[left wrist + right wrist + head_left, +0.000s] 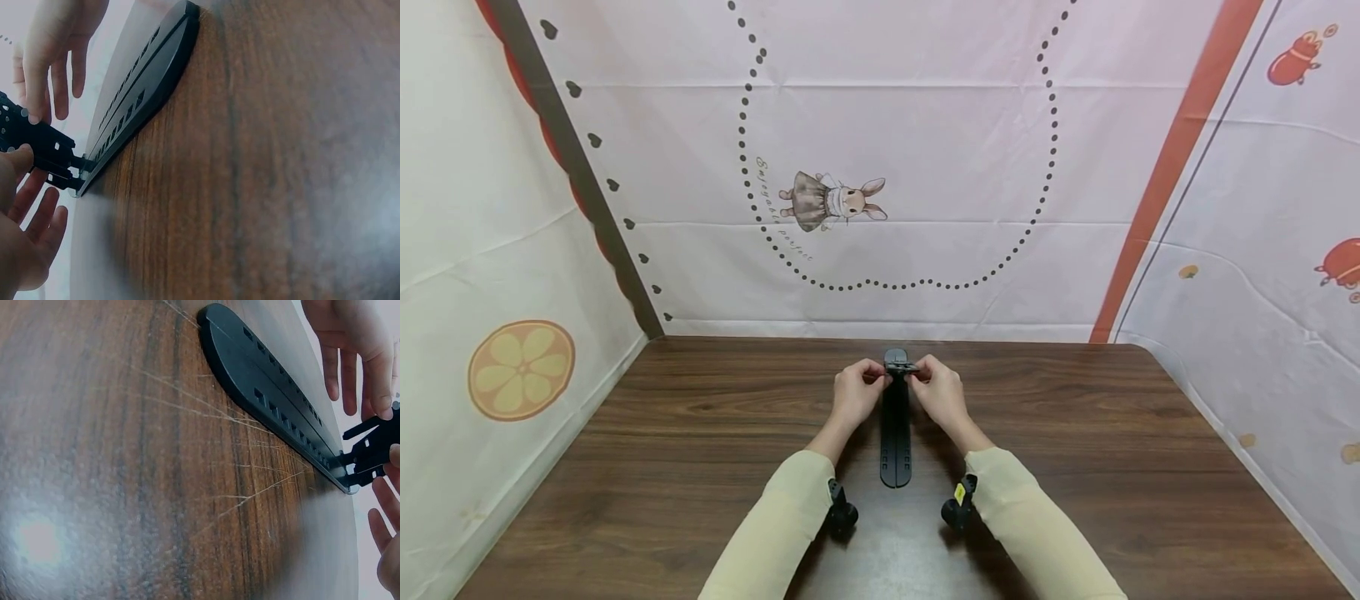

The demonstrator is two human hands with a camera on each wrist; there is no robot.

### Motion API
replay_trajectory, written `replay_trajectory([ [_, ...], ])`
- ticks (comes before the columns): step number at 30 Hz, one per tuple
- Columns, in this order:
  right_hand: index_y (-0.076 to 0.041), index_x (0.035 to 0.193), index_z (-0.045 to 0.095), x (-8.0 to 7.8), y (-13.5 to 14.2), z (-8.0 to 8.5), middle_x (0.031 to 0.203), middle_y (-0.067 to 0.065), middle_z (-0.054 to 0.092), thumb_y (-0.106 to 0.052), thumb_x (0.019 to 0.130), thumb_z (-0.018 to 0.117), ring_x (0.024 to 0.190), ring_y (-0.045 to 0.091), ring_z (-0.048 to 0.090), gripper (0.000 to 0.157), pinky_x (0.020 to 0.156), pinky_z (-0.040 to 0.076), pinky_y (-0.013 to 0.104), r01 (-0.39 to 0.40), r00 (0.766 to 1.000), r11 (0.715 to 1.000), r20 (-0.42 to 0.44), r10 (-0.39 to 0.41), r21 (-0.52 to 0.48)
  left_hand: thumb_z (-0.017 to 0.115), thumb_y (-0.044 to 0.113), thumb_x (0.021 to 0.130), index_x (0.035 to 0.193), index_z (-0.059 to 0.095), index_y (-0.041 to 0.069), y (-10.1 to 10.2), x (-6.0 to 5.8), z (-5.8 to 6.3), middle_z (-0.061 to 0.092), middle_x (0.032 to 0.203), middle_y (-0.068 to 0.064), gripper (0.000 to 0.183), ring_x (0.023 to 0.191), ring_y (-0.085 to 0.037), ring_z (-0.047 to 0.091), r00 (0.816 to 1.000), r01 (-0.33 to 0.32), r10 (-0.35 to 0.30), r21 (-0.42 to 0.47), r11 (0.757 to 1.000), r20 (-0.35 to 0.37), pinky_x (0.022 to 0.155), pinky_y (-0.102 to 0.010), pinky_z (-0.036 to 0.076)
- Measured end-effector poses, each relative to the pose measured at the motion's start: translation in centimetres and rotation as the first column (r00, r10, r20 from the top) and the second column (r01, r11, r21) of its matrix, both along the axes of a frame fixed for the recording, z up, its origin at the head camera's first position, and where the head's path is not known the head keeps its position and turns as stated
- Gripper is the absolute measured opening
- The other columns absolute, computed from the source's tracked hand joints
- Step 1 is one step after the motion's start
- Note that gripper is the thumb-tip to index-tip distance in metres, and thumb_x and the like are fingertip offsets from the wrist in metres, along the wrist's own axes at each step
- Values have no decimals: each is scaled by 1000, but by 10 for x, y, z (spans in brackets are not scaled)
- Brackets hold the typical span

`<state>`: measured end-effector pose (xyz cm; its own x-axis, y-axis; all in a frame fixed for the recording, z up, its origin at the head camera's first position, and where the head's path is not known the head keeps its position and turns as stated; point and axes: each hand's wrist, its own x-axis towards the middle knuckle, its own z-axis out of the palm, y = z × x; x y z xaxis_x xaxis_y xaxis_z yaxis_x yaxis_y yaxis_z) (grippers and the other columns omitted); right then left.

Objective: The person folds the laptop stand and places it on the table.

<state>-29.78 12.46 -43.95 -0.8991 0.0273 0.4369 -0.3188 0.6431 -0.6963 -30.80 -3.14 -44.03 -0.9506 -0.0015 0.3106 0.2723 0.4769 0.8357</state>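
A long black slotted stand [895, 446] with rounded ends lies on the table, pointing away from me. Near its far end a small black hinged bracket [900, 367] rises from it. My left hand [855, 393] pinches the bracket's left side between thumb and finger. On the opposite side my right hand [942, 396] pinches it too. The left wrist view shows the bracket [44, 144] tilted up from the slotted base [147, 94], joined there at a hinge. In the right wrist view the bracket [378, 447] is partly cut off by the frame edge.
The brown wooden table [700, 417] ends just beyond the stand. Printed white cloth [925, 150] hangs behind it and at both sides. A black wrist camera [841, 508] sits on the left sleeve, another camera [958, 504] on the right.
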Motion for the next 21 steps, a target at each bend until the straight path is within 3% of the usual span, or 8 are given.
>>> replay_trajectory([
  [15,-11,85,60,-2,-2,4,81,3,70,-10,79,70,74,19,65,11,68,50,39,77,997,996,-2,-77,40,73,14,78,82,68,11,4,0,4,69,81,-1,7,76,-14,64,998,-55,54,-10,998,-12,68,-30,52],
  [21,-10,86,61,-4,-2,4,84,5,70,-9,78,71,76,19,66,13,70,51,38,73,997,997,-11,-72,39,72,9,78,86,64,12,6,-2,5,68,80,0,12,76,-15,64,995,-99,99,9,995,-20,70,-33,51],
])
